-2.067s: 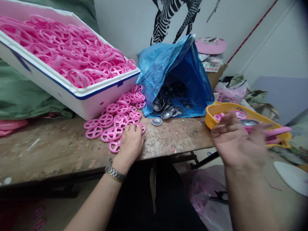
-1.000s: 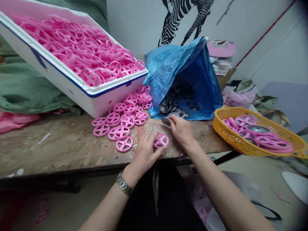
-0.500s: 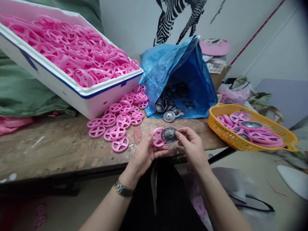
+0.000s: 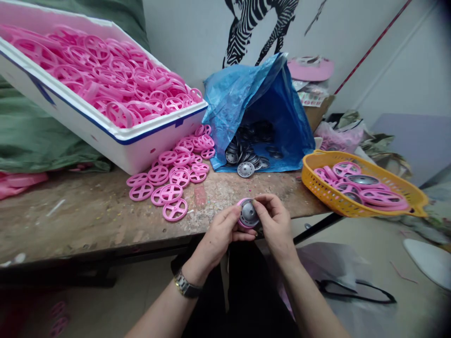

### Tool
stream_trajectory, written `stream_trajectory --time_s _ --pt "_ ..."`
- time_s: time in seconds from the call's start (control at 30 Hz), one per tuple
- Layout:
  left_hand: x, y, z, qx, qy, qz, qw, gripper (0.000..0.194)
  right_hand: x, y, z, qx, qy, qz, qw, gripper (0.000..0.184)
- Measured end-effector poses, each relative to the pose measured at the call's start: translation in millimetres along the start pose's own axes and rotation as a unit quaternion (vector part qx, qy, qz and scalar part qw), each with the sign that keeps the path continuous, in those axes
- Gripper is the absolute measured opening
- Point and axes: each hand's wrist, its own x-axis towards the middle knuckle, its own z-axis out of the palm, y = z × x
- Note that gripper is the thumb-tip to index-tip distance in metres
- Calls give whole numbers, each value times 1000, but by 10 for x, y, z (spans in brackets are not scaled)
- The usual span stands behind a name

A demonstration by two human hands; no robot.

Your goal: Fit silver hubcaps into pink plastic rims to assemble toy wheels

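Observation:
Just beyond the table's front edge, my left hand [image 4: 224, 232] is closed on a pink plastic wheel [image 4: 242, 224], thumb on top and fingers beneath. A grey hubcap-like disc [image 4: 248, 213] lies over the wheel's face, so only the pink rim shows around it. My right hand [image 4: 275, 223] pinches the disc's right edge between thumb and forefinger. Whether the disc is seated in the wheel I cannot tell. Loose pink spoked wheels [image 4: 175, 210] lie on the table to the left of my hands.
A tilted white foam box [image 4: 158, 131] full of pink wheels stands at the left. Behind my hands, a blue plastic bag [image 4: 225, 98] lies open with grey discs [image 4: 245, 169] at its mouth. A yellow basket [image 4: 317, 180] at the right holds wheels, some with discs.
The grey disc has moved from overlapping the wheel's right side to covering its face. Both hands have come closer together and slightly lower.

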Motion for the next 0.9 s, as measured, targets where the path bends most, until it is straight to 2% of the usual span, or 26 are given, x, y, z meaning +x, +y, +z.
stream_trajectory --time_s 0.17,0.3,0.43,0.57,0.7,0.9 --pt "-20 -9 18 32 1 17 999 38 -56 27 -9 -35 11 -34 999 19" --pt "-17 4 10 112 17 50 992 36 -74 18 -36 -60 -2 -44 997 20" --pt "-25 48 -25 166 15 84 982 28 -58 -44 -110 -54 -71 -27 996 26" --pt "-48 82 -44 217 -11 96 971 28 -62 -122 -197 -51 -136 3 989 22" --pt "-68 72 -33 289 -34 125 949 29 -102 -171 -231 -50 -139 10 989 19" --pt "-104 21 2 418 9 204 885 31 -186 -195 -212 -72 -101 -9 992 12"
